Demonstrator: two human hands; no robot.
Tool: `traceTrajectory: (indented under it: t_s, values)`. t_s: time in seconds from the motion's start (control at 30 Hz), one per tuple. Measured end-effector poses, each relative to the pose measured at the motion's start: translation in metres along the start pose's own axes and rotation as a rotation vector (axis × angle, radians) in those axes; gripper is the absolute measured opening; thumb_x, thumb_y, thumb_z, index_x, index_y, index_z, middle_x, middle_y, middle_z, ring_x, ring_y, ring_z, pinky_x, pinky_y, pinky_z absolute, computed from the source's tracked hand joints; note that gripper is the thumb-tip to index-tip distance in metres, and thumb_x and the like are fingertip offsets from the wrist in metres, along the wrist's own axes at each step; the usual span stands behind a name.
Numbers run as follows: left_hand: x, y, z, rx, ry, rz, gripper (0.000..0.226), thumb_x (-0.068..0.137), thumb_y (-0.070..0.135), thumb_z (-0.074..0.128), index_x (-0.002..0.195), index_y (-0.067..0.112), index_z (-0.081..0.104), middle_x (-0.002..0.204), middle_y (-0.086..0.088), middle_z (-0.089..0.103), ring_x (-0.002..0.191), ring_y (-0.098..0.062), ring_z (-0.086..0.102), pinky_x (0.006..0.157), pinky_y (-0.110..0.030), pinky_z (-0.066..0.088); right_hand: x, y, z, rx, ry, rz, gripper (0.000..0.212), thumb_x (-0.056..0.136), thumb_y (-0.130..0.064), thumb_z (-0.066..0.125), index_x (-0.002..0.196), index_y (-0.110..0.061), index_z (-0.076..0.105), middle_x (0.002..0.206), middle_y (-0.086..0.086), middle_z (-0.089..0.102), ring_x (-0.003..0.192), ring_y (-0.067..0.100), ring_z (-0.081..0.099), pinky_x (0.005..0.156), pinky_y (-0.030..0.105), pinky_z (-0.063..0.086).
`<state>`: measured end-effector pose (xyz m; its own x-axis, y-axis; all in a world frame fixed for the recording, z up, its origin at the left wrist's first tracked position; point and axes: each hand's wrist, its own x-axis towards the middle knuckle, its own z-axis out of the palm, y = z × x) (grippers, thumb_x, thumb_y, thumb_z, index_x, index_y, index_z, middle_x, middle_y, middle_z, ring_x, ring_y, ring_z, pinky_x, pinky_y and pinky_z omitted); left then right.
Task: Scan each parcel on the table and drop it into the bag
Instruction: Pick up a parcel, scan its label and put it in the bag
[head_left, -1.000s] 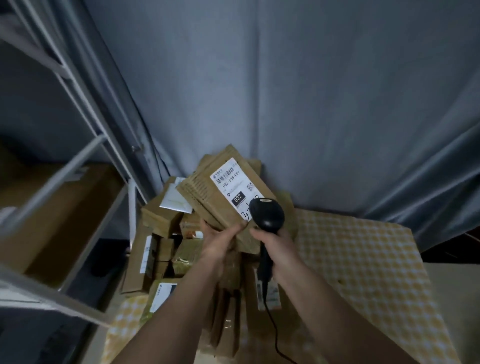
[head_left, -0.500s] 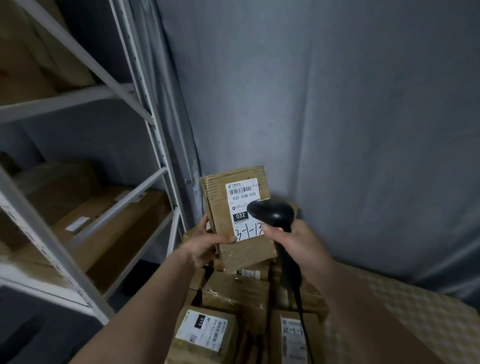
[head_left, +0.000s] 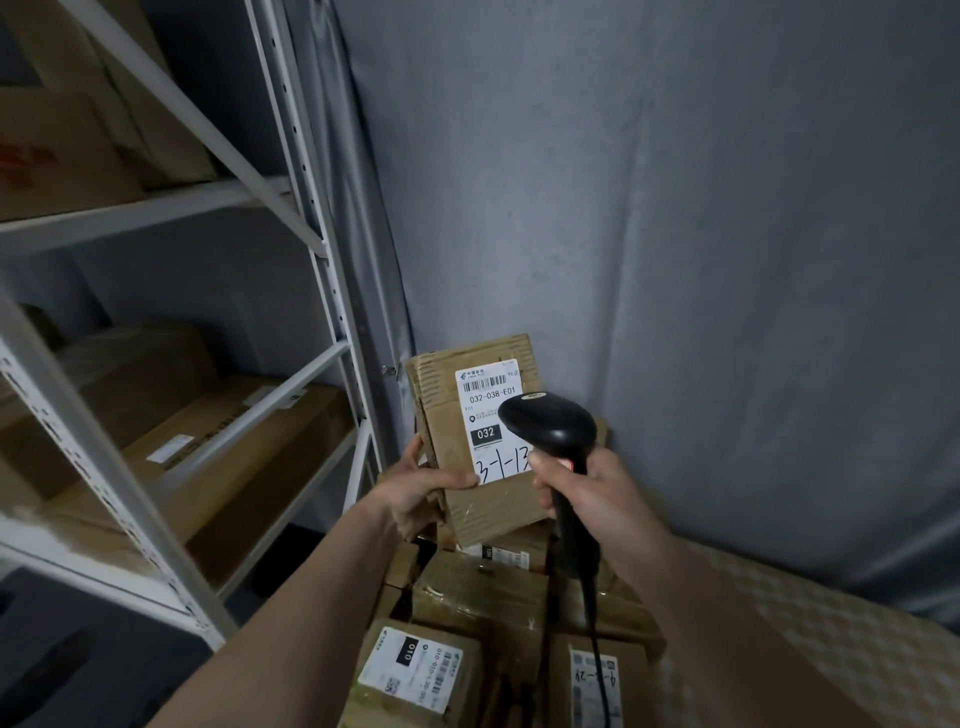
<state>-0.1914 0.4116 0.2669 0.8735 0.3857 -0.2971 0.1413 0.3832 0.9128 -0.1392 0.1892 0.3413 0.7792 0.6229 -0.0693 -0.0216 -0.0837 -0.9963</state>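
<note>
Between your two hands, in the head view, the parcel now stands nearly upright with its label squared to you; a second ago it was tilted well over to one side, low above the pile. Your left hand grips its lower left corner, thumb laid across the front face just below the label. Your right hand is wrapped round the handle of the black scanner, whose head sits just in front of the label's right edge, covering part of it. A small red glow shows at the trigger. Judging from that, you have lined up the scan and are taking it or have just taken it; the drop into the bag is not yet done, and no bag is in view.

The parcel is a flat brown cardboard box, taped, with corrugated edges showing. Its white label carries a barcode, "032-038-E01", a black "032" block and handwritten digits. Below your hands more labelled parcels wait on the table.
</note>
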Motion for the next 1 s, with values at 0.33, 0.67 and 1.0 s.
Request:
traceTrajectory:
  t_s: [0.33,0.67,1.0]
  values:
    - [0.001,-0.001,0.001,0.009,0.006,-0.015,0.119,0.041,-0.002,0.09,0.141,0.033,0.036,0.124,-0.016,0.062,0.115,-0.038,0.058,0.091,-0.064,0.048,-0.002,-0.006,0.0,-0.006,0.016,-0.03,0.006,0.091,-0.023,0.063,0.091,-0.017,0.061,0.081,0.007,0.067,0.071,0.013,0.061,0.07,0.026,0.051]
    - [0.001,-0.001,0.009,0.018,-0.012,-0.01,0.105,0.056,-0.008,0.082,0.142,0.027,0.035,0.121,-0.018,0.062,0.114,-0.038,0.057,0.092,-0.063,0.046,0.002,0.0,-0.002,-0.039,0.008,-0.025,0.008,0.091,-0.025,0.062,0.097,-0.019,0.059,0.083,0.005,0.066,0.074,0.013,0.061,0.075,0.028,0.051]
    - [-0.001,-0.002,0.011,0.027,0.016,-0.047,0.103,0.058,-0.008,0.077,0.144,0.028,0.033,0.124,-0.018,0.06,0.112,-0.039,0.057,0.083,-0.06,0.05,0.001,0.004,-0.003,-0.05,0.022,-0.012,0.008,0.091,-0.026,0.062,0.097,-0.021,0.059,0.086,0.005,0.068,0.077,0.012,0.062,0.074,0.025,0.051]
